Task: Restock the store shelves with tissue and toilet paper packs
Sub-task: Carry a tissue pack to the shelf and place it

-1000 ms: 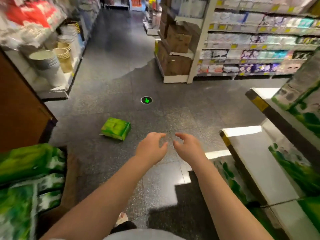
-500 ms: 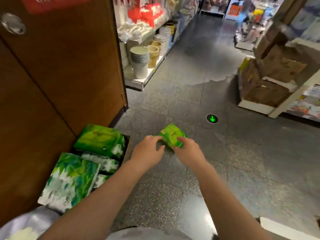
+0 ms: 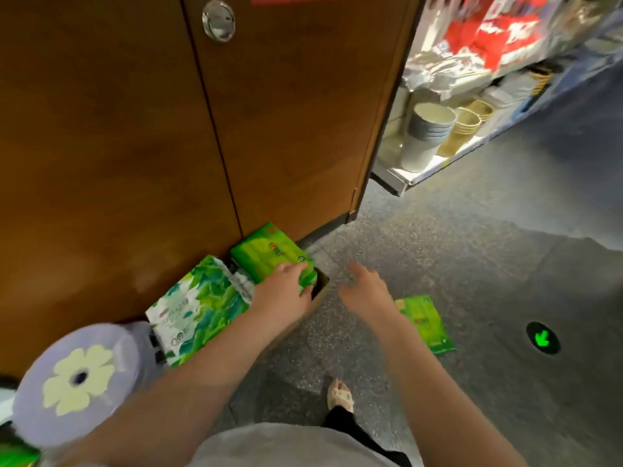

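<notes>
Fingers of my left hand (image 3: 286, 291) are curling over the near edge of a bright green pack (image 3: 269, 256), gripping it where it is sitting on top of the carton (image 3: 322, 288) against the wooden cabinet (image 3: 202, 129). I am seeing glossy wrap and a small red logo on its face. My right hand (image 3: 365, 291) is hovering open beside it, fingers spread, holding nothing. A second green pack (image 3: 428, 326) is lying flat on the speckled floor (image 3: 472, 264), partly behind my right wrist. A white-and-green leafy pack (image 3: 199, 308) is sitting just left of the gripped one.
</notes>
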